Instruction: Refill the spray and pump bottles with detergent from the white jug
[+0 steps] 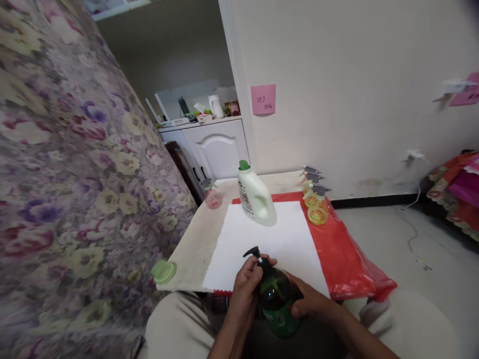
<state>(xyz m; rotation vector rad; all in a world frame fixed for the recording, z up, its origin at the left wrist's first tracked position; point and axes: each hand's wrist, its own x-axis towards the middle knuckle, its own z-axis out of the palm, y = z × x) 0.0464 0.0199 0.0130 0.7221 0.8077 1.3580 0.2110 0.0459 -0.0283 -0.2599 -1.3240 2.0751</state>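
Holding the dark green pump bottle (pixel 277 304) over our lap by the counter (pixel 194 244), our left hand (pixel 244 291) grips its black pump top, our right hand (pixel 312 300) wraps its side, top still on.

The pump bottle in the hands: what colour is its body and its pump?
Dark green body with a black pump, seen in the head view.

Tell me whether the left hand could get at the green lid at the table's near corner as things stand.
Probably yes: the green lid lies uncovered left of the left hand, nothing between, though that hand now grips the green pump bottle.
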